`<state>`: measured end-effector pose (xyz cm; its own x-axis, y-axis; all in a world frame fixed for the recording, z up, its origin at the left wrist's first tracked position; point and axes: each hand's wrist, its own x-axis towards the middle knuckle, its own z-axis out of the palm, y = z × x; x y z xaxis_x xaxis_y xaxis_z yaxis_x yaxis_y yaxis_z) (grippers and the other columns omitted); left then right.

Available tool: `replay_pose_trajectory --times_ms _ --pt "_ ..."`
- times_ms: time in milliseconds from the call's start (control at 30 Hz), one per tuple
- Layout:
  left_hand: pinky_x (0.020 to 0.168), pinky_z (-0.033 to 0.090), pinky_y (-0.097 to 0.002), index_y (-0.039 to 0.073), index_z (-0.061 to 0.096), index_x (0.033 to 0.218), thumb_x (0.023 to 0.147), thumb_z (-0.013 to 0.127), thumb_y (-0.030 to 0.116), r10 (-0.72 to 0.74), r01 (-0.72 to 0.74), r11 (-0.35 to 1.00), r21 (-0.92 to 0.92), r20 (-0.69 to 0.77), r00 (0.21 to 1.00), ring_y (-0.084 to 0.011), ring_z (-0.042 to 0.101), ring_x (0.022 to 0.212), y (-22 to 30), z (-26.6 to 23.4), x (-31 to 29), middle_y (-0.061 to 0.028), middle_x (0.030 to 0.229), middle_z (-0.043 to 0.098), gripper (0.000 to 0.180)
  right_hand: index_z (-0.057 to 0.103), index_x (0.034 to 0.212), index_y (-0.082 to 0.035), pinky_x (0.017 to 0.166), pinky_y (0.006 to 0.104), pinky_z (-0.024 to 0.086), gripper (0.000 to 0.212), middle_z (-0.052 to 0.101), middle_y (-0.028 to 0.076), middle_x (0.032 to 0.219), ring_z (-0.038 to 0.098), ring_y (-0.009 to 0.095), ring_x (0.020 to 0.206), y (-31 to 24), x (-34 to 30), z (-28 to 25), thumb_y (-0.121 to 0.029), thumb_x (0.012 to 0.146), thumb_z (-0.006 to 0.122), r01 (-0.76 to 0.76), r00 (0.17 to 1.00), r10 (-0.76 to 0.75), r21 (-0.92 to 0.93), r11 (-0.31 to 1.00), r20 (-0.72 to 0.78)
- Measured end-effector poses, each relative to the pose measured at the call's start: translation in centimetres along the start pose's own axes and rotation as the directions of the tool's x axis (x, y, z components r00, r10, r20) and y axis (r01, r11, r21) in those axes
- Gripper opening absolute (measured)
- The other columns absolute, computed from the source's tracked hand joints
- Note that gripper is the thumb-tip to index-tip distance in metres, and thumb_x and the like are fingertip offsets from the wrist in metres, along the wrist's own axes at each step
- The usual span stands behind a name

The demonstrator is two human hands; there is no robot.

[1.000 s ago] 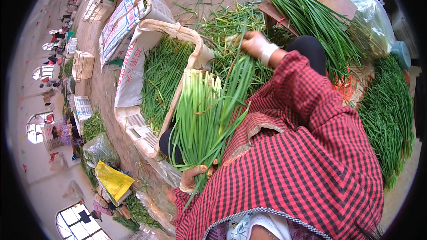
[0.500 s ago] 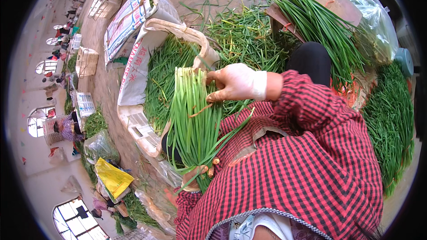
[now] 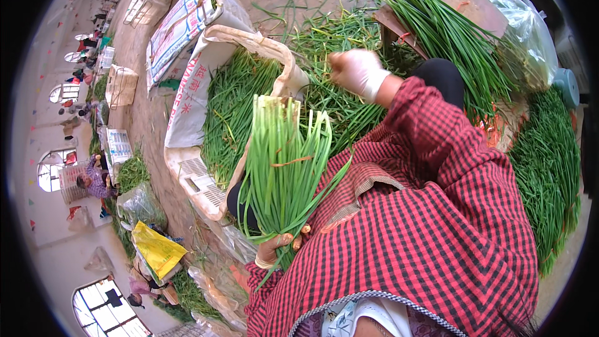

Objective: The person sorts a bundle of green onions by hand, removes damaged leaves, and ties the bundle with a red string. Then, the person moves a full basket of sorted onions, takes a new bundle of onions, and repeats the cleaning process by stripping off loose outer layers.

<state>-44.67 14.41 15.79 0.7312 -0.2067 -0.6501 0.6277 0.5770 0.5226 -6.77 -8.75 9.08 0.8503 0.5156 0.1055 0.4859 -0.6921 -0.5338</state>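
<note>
A thick bunch of garlic chives point(image 3: 281, 175) stands in front of me with its pale cut ends up. My left hand point(image 3: 277, 249), in a thin glove, is closed around its leafy lower part. One brownish strand point(image 3: 293, 161) lies across the stalks, and some stalks on the right side lean away from the rest. My right hand point(image 3: 362, 73), in a whitish glove, is apart from the bunch, over the loose chives point(image 3: 349, 37). Its fingers are curled in and somewhat blurred; whatever they may hold does not show.
Left of the bunch, a white plastic crate point(image 3: 199, 181) lined with a woven sack point(image 3: 187, 106) holds chives. More chives lie on a low board point(image 3: 465, 0) at far right, beside a clear bag point(image 3: 530, 37). A long chive pile point(image 3: 546, 181) runs along my right.
My right hand has left the top of the bunch and moved up and right. The stalks on the bunch's right side have spread outward. My left hand keeps its hold.
</note>
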Motion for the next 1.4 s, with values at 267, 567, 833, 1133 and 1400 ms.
replay_pose_trajectory --times_ms 267,567,833,1133,1400 --pt "0.071 0.047 -0.0248 -0.013 0.053 0.125 0.093 0.061 0.02 0.014 -0.011 0.991 -0.132 0.018 1.0 -0.0144 0.056 0.077 -0.7 -1.3 0.8 -0.0167 0.115 0.061 0.047 0.062 0.114 -0.014 0.059 0.0367 0.053 0.037 0.065 0.005 0.078 0.067 0.026 0.067 -7.3 -4.8 -4.2 -0.032 0.083 0.074 0.547 0.836 -0.515 0.367 0.753 -0.188" --pt "0.071 0.053 -0.0248 -0.011 0.049 0.128 0.085 0.069 0.014 0.021 0.001 0.984 -0.18 0.12 0.993 -0.0169 0.063 0.078 0.6 -0.1 0.9 -0.0219 0.115 0.059 0.053 0.058 0.088 -0.013 0.049 0.0403 0.049 0.01 0.057 0.005 0.068 0.062 0.028 0.058 -5.4 -4.0 -2.6 -0.015 0.081 0.066 0.672 0.74 -0.63 0.203 0.712 -0.235" --pt "0.07 0.049 -0.0237 -0.008 0.059 0.12 0.083 0.071 0.017 -0.057 0.057 0.998 -0.012 0.004 0.998 -0.0139 0.061 0.075 0.2 -0.5 0.2 -0.0131 0.109 0.068 0.046 0.072 0.101 -0.01 0.086 0.0411 0.053 0.031 0.07 0.015 0.103 0.067 0.033 0.097 5.1 -1.2 -3.5 -0.039 0.088 0.069 -0.033 0.97 0.033 -0.002 0.999 0.241" --pt "0.068 0.052 -0.0272 -0.005 0.058 0.122 0.085 0.07 0.007 -0.12 0.117 0.991 -0.07 -0.045 0.992 -0.0168 0.065 0.077 1.0 -0.2 -0.5 -0.0193 0.111 0.068 0.041 0.074 0.104 -0.004 0.078 0.0301 0.054 0.023 0.073 0.001 0.085 0.065 0.012 0.078 -3.6 -3.3 0.4 -0.023 0.091 0.071 -0.192 0.786 -0.412 0.815 0.546 0.461" --pt "0.064 0.054 -0.0292 -0.004 0.058 0.122 0.085 0.07 0.002 -0.036 0.036 0.998 0.043 -0.002 0.999 -0.02 0.067 0.076 -0.3 -4.4 -1.2 -0.0217 0.107 0.069 0.04 0.069 0.104 -0.01 0.105 0.0432 0.043 0.035 0.053 0.022 0.137 0.052 0.04 0.125 -1.0 -1.2 -2.6 -0.031 0.077 0.078 0.309 0.951 -0.282 0.485 0.818 -0.13"
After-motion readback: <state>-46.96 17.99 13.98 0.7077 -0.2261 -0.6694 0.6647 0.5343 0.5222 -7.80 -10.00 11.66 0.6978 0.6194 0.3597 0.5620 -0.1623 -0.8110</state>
